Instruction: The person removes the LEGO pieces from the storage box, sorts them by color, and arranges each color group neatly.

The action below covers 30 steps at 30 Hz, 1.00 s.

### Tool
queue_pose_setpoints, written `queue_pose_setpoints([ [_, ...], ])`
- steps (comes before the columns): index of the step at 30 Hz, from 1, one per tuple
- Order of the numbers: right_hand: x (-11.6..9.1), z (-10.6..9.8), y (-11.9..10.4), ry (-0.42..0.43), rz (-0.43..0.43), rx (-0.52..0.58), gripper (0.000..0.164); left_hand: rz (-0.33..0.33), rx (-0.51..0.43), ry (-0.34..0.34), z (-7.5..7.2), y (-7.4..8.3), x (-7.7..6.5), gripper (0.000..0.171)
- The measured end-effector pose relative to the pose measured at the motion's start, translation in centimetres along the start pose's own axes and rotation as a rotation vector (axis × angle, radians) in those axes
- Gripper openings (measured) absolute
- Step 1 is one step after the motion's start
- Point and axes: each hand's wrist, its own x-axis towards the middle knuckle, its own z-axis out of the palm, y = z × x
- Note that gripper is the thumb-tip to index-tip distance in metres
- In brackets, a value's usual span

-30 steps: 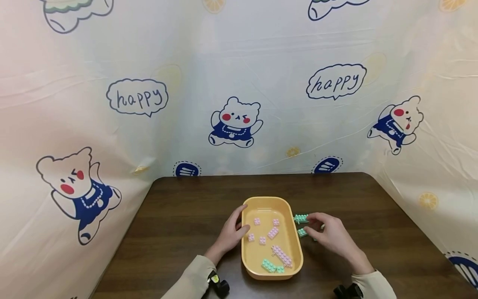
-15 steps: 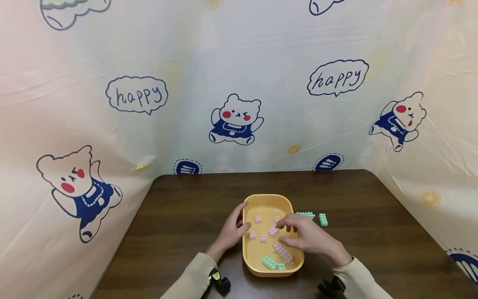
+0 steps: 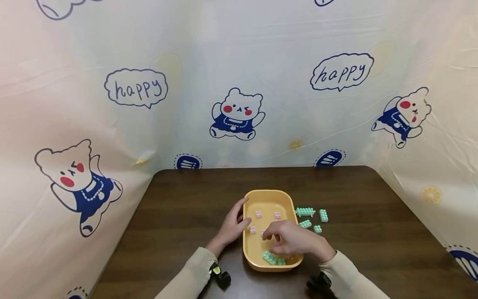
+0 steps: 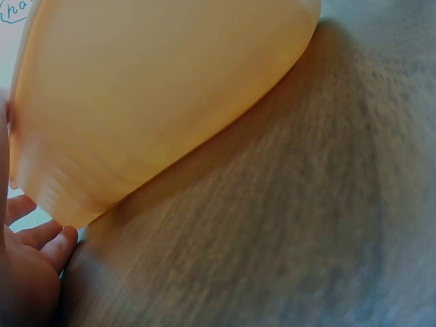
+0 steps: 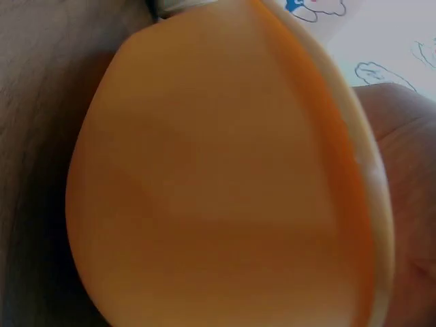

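A yellow tray (image 3: 257,196) stands on the table, with small pink bricks (image 3: 258,214) and green bricks (image 3: 269,258) inside it. My left hand (image 3: 232,226) holds the tray's left side, thumb over the rim. In the left wrist view, its fingers (image 4: 60,245) lie against the outer wall near the base. Over the near part of the tray, my right hand (image 3: 293,238) reaches down with index finger and thumb apart. It covers some pink bricks, and nothing shows between its fingertips. The right wrist view has mostly the tray's wall (image 5: 211,157), with the fingertips hidden.
Right of the tray, on the dark wooden table (image 3: 194,207), lie a long green brick (image 3: 305,211) and several shorter ones, including an upright-lying green brick (image 3: 323,215). A patterned cloth (image 3: 239,50) hangs behind the table.
My right hand has moved left from the green bricks on the table to over the tray, then lower and nearer. The left hand stays on the tray.
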Motion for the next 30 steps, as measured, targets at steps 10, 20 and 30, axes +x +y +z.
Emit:
queue_pose_setpoints([
  [10, 0.4, 0.9, -0.4, -0.144, -0.014, -0.113, 0.030, -0.020, 0.044, -0.013, -0.1, 0.2, -0.1, 0.066],
  [20, 0.1, 1.5, -0.1, -0.176, -0.056, -0.168, 0.031, -0.015, 0.022, -0.027, 0.0, 0.6, -0.4, 0.065],
  [30, 0.2, 1.6, 0.0, -0.171, -0.062, -0.218, 0.028, 0.005, -0.010, -0.047, -0.8, 3.6, -0.9, 0.063],
])
